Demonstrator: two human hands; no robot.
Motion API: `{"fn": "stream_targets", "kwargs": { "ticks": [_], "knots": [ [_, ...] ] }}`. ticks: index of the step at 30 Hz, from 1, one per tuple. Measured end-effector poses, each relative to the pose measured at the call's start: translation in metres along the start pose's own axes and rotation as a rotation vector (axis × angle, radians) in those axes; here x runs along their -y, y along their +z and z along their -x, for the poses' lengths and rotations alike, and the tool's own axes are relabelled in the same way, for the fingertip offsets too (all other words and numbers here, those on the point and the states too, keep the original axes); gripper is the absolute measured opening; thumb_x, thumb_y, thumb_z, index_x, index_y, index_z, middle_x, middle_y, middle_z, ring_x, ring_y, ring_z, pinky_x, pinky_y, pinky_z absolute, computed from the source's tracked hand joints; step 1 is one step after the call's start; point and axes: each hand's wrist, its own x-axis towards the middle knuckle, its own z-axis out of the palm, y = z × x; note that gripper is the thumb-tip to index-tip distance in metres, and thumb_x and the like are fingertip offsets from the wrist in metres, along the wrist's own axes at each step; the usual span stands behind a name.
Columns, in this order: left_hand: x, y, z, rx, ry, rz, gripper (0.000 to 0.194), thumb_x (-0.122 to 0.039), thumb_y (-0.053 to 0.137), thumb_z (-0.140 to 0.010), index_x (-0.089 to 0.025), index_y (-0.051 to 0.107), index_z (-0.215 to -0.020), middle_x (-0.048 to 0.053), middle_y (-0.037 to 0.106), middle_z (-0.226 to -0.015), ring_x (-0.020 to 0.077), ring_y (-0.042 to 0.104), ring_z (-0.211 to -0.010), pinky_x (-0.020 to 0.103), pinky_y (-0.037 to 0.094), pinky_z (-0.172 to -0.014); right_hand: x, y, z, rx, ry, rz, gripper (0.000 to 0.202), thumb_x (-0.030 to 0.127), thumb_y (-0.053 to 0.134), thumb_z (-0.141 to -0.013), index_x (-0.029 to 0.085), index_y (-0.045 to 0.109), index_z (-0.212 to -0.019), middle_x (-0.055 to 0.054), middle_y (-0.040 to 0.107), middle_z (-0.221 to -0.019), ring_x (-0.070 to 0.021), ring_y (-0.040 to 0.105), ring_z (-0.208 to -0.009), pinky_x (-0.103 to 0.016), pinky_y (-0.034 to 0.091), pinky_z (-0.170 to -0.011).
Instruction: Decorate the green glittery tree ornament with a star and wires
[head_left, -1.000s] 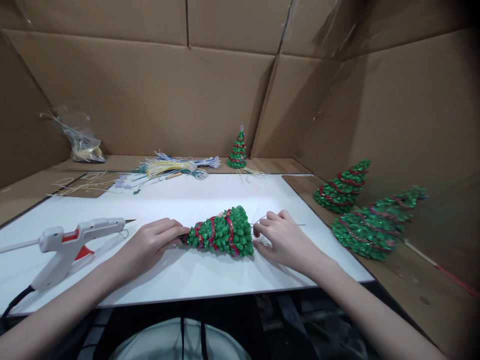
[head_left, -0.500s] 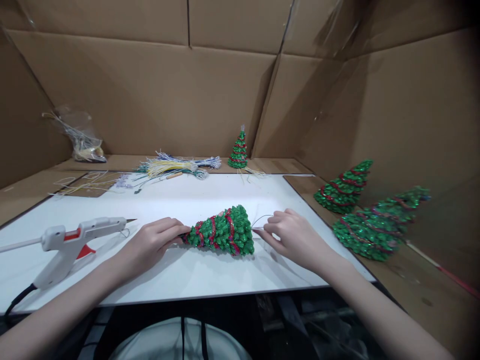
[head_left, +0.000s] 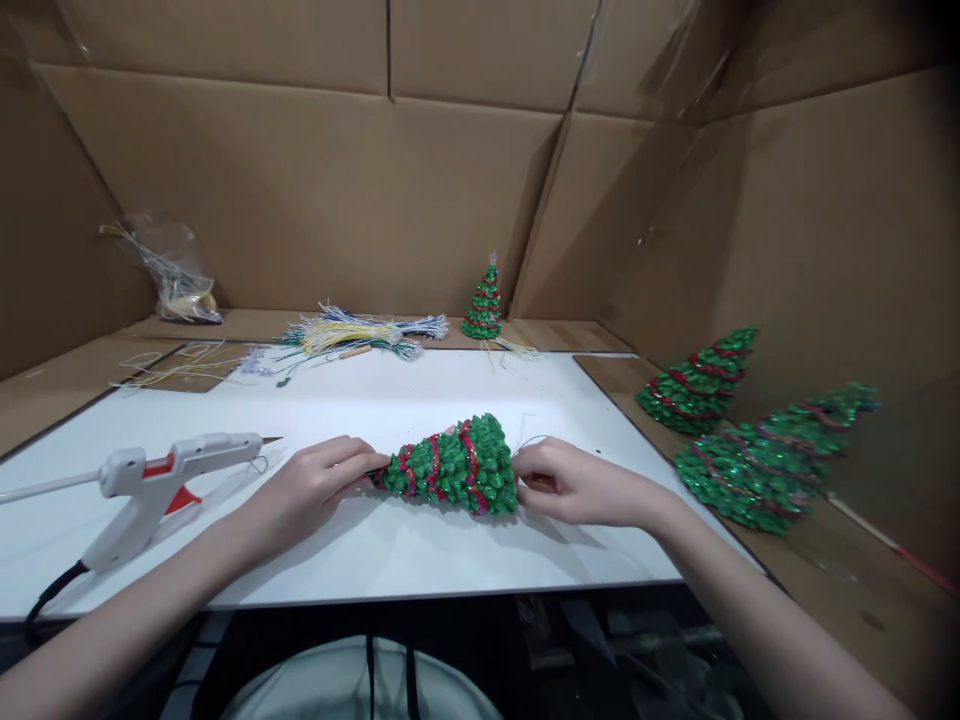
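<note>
A small green Christmas tree [head_left: 450, 468] with red garland lies on its side on the white board [head_left: 375, 565], its narrow top to the left and its wide base to the right. My left hand [head_left: 322, 480] is closed around the tip of the tree. At the base, my right hand [head_left: 566, 480] has its fingers curled and pressed up against the underside. A thin dark wire [head_left: 531, 441] loops out beside those fingers. The fingertips and the inside of the base are hidden.
On the left rests a white glue gun [head_left: 150, 490]. Behind lie bundles of coloured wires [head_left: 360, 335], loose yellow wires [head_left: 180, 365] and a plastic bag [head_left: 180, 280]. One tree [head_left: 484, 305] stands at the back; two more trees [head_left: 697, 385] are at right. Cardboard walls [head_left: 300, 190] surround the board.
My right hand has moved left, from a short way off the base, pinching the wire, to right against it. My left hand still holds the tip. The view has shifted slightly.
</note>
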Motion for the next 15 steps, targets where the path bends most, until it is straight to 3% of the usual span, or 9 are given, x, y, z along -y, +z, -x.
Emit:
{"fn": "stream_targets", "kwargs": {
  "ticks": [8,15],
  "knots": [
    [0.0,-0.008,0.006,0.03,-0.087,0.006,0.028,-0.015,0.049,-0.091,-0.019,0.053,-0.118,0.007,0.06,-0.103,0.0166,0.057,-0.092,0.027,0.046,-0.077,-0.012,-0.001,-0.003,0.098,-0.012,-0.172,0.02,0.018,0.045,-0.081,0.016,0.055,-0.063,0.004,0.038,-0.057,-0.0093,0.032,-0.055,-0.023,0.026,-0.052],
    [0.004,-0.017,0.015,0.023,-0.129,-0.049,0.016,-0.019,0.05,-0.091,-0.018,0.06,-0.103,0.006,0.062,-0.095,0.0168,0.058,-0.086,0.028,0.047,-0.074,-0.007,-0.009,-0.009,0.129,0.015,-0.249,0.02,0.02,0.046,-0.081,0.015,0.056,-0.064,0.002,0.045,-0.061,-0.0102,0.036,-0.058,-0.023,0.03,-0.054]
  ]
}}
